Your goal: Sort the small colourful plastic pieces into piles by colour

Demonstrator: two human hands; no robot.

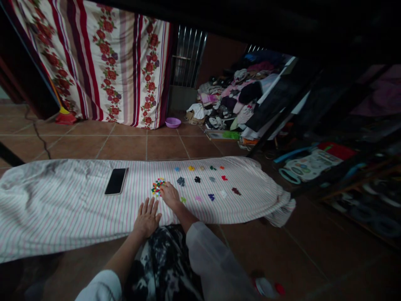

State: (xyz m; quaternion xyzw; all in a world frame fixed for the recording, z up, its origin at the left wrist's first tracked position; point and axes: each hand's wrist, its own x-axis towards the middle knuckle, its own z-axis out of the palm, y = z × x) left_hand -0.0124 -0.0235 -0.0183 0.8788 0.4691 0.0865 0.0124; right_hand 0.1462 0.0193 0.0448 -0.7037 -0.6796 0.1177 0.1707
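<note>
A mixed heap of tiny coloured pieces [157, 187] lies near the middle of the striped cloth [84, 209]. My right hand [171, 195] reaches to the heap's right edge, its fingers bent down and drawn together among the pieces. Whatever is between those fingertips is too small to make out. Palm down, my left hand [146, 218] rests on the cloth just below the heap, fingers stretched and empty. To the right, pieces sit in small single-colour groups, among them black [197, 179], grey [181, 181], dark blue [211, 197], brown [236, 191] and pink [198, 198].
A phone [115, 182] with a dark screen lies left of the heap. Beyond the cloth are a tiled floor, a purple basin [173, 122], a floral curtain [109, 62] and a pile of clothes [238, 94]. A toy-like panel [310, 165] stands at the right.
</note>
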